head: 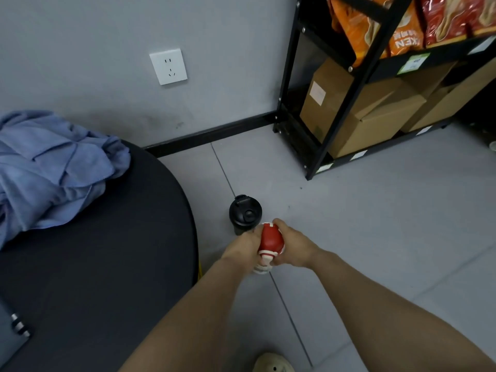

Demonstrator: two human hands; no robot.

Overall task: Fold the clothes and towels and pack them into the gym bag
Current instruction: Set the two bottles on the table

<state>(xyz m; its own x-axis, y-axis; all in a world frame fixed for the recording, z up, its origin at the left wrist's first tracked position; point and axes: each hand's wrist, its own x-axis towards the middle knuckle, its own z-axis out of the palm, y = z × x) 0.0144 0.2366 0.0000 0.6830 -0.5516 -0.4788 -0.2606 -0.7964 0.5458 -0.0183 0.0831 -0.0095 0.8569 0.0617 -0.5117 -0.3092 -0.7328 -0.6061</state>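
Both hands extended over the floor: left hand (pixel 245 247) and right hand (pixel 292 244) each grasp a red-and-white rolled item (pixel 270 241), grips clenched around it. Just beyond, a black lidded bottle (pixel 244 214) stands on the floor. Crumpled blue cloth (pixel 53 167) lies at the dark counter's (pixel 107 264) far edge.

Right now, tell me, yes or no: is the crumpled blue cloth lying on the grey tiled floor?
No, the crumpled blue cloth lies on the round black table, not on the grey tiled floor.
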